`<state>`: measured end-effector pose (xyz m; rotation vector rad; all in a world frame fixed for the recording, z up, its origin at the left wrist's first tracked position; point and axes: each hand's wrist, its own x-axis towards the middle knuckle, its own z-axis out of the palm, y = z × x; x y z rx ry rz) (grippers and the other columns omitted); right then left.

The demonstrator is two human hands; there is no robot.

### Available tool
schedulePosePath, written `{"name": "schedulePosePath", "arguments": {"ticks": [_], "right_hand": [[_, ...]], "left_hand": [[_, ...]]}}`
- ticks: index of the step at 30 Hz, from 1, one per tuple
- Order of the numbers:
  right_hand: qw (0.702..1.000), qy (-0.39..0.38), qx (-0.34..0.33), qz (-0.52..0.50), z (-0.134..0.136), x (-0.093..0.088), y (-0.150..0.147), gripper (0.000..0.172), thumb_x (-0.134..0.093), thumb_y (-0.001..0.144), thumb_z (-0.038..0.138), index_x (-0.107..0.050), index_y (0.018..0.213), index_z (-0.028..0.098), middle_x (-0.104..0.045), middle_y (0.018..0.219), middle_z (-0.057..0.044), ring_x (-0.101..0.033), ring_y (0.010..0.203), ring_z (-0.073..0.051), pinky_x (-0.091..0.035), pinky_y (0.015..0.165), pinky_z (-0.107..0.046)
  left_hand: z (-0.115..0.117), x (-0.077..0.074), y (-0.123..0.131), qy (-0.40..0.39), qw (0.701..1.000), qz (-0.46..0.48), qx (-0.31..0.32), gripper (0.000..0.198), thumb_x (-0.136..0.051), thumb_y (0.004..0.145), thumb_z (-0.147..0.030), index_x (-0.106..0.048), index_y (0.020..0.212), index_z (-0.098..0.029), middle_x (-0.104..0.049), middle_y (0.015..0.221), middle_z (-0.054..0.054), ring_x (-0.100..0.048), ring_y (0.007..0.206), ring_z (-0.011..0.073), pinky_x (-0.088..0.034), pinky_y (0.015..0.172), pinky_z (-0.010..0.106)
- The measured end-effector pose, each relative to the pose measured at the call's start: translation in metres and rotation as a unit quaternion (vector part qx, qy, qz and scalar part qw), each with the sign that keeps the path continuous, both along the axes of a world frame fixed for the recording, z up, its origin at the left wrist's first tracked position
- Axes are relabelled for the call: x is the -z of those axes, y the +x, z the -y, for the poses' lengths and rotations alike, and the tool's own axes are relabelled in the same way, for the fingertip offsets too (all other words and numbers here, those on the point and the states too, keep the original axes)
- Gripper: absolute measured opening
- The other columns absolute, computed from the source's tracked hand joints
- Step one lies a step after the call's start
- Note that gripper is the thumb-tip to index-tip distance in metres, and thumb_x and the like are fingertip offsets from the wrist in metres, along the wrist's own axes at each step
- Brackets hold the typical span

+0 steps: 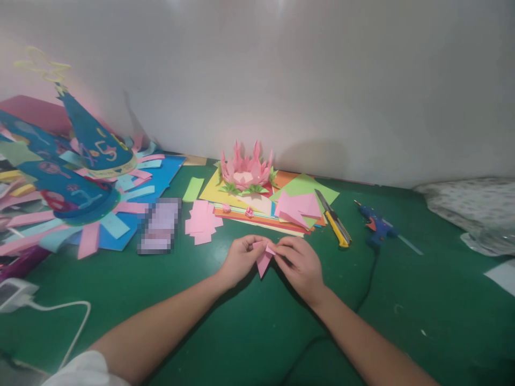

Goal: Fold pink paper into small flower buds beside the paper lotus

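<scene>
A small folded pink paper piece (pixel 263 259) is held between both my hands over the green table (pixel 225 321). My left hand (pixel 240 258) pinches its left side, fingers curled. My right hand (pixel 300 264) pinches its right side, and the paper's point hangs down between them. Just beyond lie a pile of small pink paper rectangles (pixel 201 221) and a pink paper lotus flower (pixel 246 171) with green leaves on a stack of coloured paper sheets (pixel 306 187).
A yellow utility knife (pixel 335 221) and a blue glue gun (pixel 375 225) lie to the right, its black cord trailing toward me. Blue paper cone hats with coloured strips (pixel 92 155) crowd the left. A white charger and cable (pixel 24 297) sit front left; cloth at far right.
</scene>
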<state>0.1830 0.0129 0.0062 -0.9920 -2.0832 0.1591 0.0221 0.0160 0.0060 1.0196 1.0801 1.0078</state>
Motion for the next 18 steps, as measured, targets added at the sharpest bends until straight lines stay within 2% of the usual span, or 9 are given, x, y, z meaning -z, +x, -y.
{"name": "schedulePosePath", "arguments": {"ticks": [18], "right_hand": [[1.000,0.015,-0.017,0.020,0.0003,-0.0011,0.0001,0.025,-0.052,0.083,0.011,-0.063,0.102,0.023,-0.061,0.087,-0.007,-0.055,0.080,-0.018,-0.047,0.070,-0.031]], "left_hand": [[-0.0014,-0.0021,-0.0011,-0.030,0.998,0.054,-0.009,0.024,-0.064,0.071,-0.033,-0.067,0.084,-0.013,-0.068,0.078,0.003,-0.058,0.068,0.0118,-0.042,0.067,0.023]]}}
